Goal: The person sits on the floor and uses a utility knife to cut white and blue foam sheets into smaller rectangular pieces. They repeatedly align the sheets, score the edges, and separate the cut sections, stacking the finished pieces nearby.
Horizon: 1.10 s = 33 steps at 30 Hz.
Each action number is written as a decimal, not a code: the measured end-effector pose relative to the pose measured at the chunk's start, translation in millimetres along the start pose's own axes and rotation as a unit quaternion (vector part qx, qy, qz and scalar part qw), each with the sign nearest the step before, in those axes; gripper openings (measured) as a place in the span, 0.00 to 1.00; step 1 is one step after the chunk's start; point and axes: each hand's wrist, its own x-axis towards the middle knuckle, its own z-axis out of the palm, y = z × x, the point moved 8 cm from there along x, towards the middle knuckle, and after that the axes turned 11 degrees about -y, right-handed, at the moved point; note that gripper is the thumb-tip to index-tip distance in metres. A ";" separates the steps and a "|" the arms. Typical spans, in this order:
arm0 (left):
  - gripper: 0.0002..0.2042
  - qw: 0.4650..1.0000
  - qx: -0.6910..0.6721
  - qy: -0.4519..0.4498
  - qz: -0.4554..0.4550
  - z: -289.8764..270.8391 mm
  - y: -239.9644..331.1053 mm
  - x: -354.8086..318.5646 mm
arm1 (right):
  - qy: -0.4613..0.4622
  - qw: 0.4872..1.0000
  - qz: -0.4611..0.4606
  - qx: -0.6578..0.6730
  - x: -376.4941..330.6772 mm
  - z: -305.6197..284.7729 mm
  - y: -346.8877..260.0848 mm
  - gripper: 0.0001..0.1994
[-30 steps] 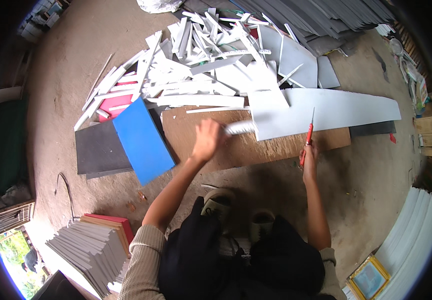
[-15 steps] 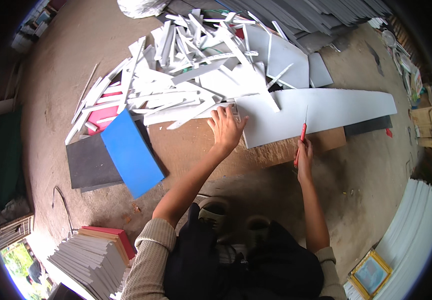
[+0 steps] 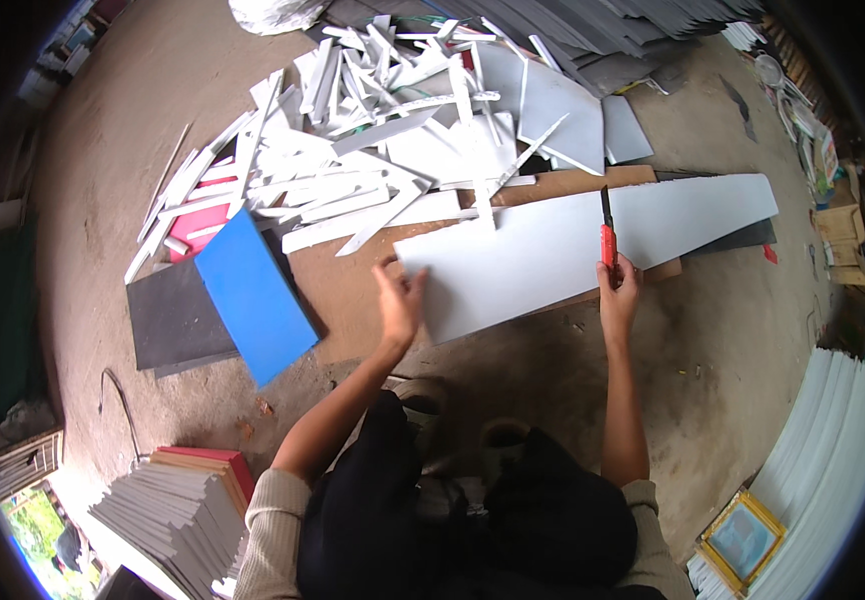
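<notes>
A long white foam board sheet, tapering toward the right, lies across the brown board. My left hand is at the sheet's left end, thumb and fingers spread apart, the thumb overlapping its edge. Whether it presses on the sheet I cannot tell. In my right hand is a red utility knife, its dark blade pointing away from me above the sheet. My fingers are wrapped round the handle near the sheet's front edge.
Beyond the sheet rises a heap of white offcut strips. A blue panel rests over a black panel at left. Stacked sheets stand at lower left, with white sheets and a gold frame at lower right.
The white sheet has shifted left and toward me, baring more brown board behind it. My left hand moved left and nearer with its edge. The knife has turned, showing a broader blade.
</notes>
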 end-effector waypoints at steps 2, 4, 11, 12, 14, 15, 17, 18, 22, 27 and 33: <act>0.21 0.997 0.007 0.073 0.001 -57.9 -9.3 -13.9 | -0.039 0.999 0.020 -0.007 -1.4 22.1 -6.9 0.15; 0.20 0.989 0.032 0.141 0.012 -111.8 -8.3 -26.1 | -0.069 0.997 0.020 -0.015 -2.4 45.4 -17.1 0.16; 0.17 0.932 0.273 0.240 0.007 -188.4 25.0 -53.2 | -0.119 0.988 -0.035 -0.088 -5.2 108.3 -57.1 0.19; 0.17 0.886 0.381 0.263 0.019 -197.2 30.7 -64.3 | -0.120 0.987 -0.050 -0.092 -5.7 112.8 -61.2 0.19; 0.24 0.843 0.455 0.278 -0.078 -221.5 15.3 -84.0 | -0.123 0.980 -0.075 -0.137 -7.3 119.5 -67.1 0.21; 0.28 0.852 0.404 0.301 -0.140 -236.9 -3.7 -95.1 | -0.094 0.967 -0.098 -0.214 -11.9 119.8 -75.1 0.21; 0.34 0.853 0.295 0.348 -0.255 -266.9 -36.8 -123.2 | -0.084 0.956 -0.105 -0.261 -19.8 128.1 -90.6 0.23; 0.35 0.870 0.245 0.345 -0.253 -270.4 -43.5 -127.3 | -0.098 0.956 -0.135 -0.240 -24.1 132.1 -98.9 0.24; 0.35 0.926 -0.009 0.331 -0.182 -289.0 -71.8 -140.7 | -0.166 0.928 -0.222 -0.248 -53.1 158.5 -129.2 0.24; 0.19 0.828 -0.299 0.469 0.068 -323.3 -52.0 -160.0 | -0.192 0.902 -0.257 -0.290 -60.1 161.1 -121.9 0.24; 0.15 0.916 -0.190 0.348 0.064 -358.0 -11.4 -130.4 | -0.176 0.923 -0.247 -0.237 -51.3 149.7 -108.1 0.23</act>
